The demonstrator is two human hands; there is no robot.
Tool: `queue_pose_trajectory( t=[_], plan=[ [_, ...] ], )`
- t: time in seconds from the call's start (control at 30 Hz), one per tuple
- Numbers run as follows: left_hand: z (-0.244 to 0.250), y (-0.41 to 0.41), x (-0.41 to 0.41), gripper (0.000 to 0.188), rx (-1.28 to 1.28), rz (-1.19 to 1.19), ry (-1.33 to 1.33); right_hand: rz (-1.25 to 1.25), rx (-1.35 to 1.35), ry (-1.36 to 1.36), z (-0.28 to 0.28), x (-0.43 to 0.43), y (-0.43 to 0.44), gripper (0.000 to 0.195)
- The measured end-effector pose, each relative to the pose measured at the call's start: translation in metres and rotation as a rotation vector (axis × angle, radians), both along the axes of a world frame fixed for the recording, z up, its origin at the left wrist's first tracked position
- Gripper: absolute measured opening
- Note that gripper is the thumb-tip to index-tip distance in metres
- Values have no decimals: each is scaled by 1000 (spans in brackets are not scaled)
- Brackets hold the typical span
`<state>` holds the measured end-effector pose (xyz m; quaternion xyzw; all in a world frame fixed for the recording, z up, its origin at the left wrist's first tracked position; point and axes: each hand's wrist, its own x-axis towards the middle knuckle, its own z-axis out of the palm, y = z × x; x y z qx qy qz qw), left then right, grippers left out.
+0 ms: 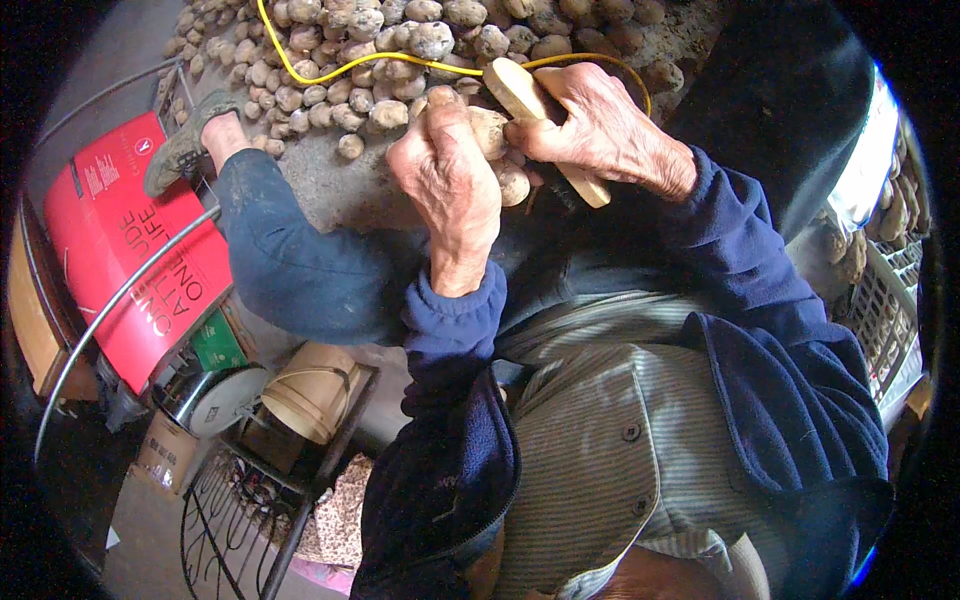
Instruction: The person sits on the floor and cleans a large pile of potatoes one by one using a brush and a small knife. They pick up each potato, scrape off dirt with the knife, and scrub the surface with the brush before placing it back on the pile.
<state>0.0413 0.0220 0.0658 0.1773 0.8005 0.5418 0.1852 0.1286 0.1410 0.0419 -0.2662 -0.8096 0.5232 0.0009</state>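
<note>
My left hand [450, 165] is closed around a round, brown, potato-like tuber [486, 132], its thumb pointing up the picture. Just right of it, my right hand [600, 127] grips a long pale wooden piece [514, 87] with rounded ends, which slants between thumb and fingers. The right thumb tip is at the side of the held tuber. Below the two hands another round tuber [513, 184] shows; what supports it is hidden. The underside of the wooden piece is mostly hidden, so its exact kind cannot be told.
A large heap of similar tubers [315, 45] lies on the floor ahead, crossed by a yellow cord [390, 55]. At left are a red printed board [142, 247], a curved metal rod [127, 292] and a beige bucket [311, 390]. A grey plastic crate [889, 300] stands at right.
</note>
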Motion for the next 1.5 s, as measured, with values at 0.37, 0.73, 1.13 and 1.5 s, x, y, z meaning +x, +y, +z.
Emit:
queue_pose_trajectory(
  t=[0.37, 0.73, 1.13, 1.5],
  plan=[
    [-3, -5, -3, 46, -60, -76, 78, 67, 61, -39, -2, 2, -2, 55],
    [33, 0, 4, 41, 286, 88, -458, -14, 157, -48, -23, 3, 2, 46],
    [24, 1, -2, 47, 313, 195, -631, 9, -199, 236, 0, 1, 2, 69],
    [5, -3, 2, 45, 0, 144, -47, -95, -120, 48, -7, -2, -3, 66]
  ],
)
